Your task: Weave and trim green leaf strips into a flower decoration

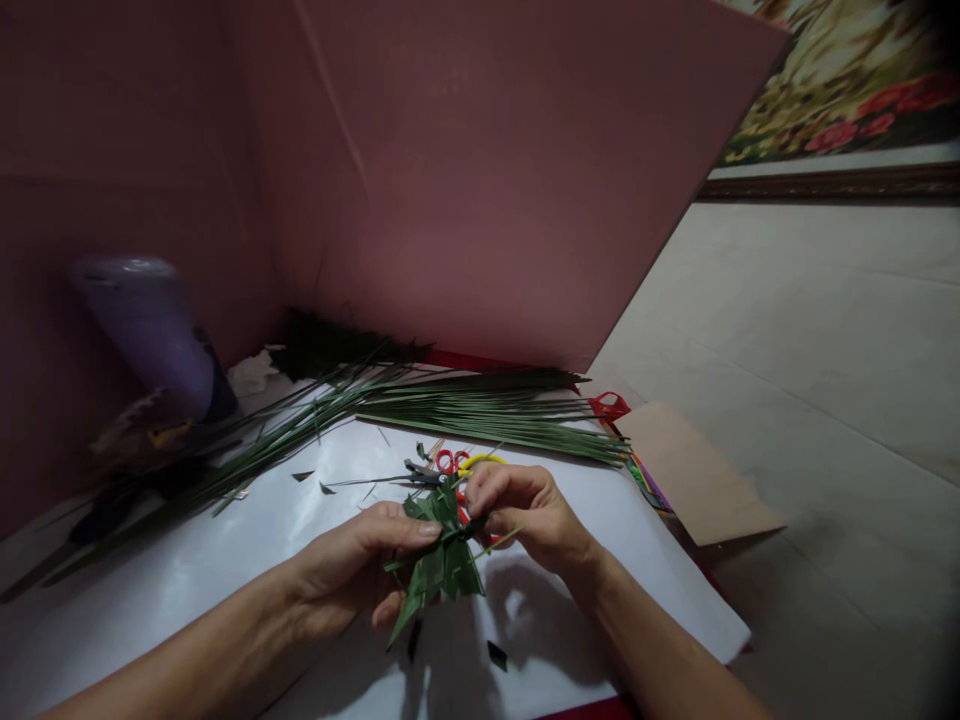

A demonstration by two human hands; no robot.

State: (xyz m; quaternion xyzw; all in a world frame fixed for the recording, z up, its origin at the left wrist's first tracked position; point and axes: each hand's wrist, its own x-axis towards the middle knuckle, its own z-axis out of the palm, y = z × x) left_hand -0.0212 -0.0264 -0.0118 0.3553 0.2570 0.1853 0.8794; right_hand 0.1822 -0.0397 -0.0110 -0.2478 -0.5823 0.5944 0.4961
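Two hands (358, 556) hold one green leaf piece (429, 576).

left fingers (388, 608) partly hidden, wall picture (844, 115) cut off

Room lies rightward; scissors (433, 478) and long leaves (487, 412) block ahead.

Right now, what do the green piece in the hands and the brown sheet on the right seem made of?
Green piece: probably leaf, with a slight sheen; its strips look thin, flat and pointed.

Brown sheet: paper or thin cardboard, I cannot tell which; matte, flat, without glare.
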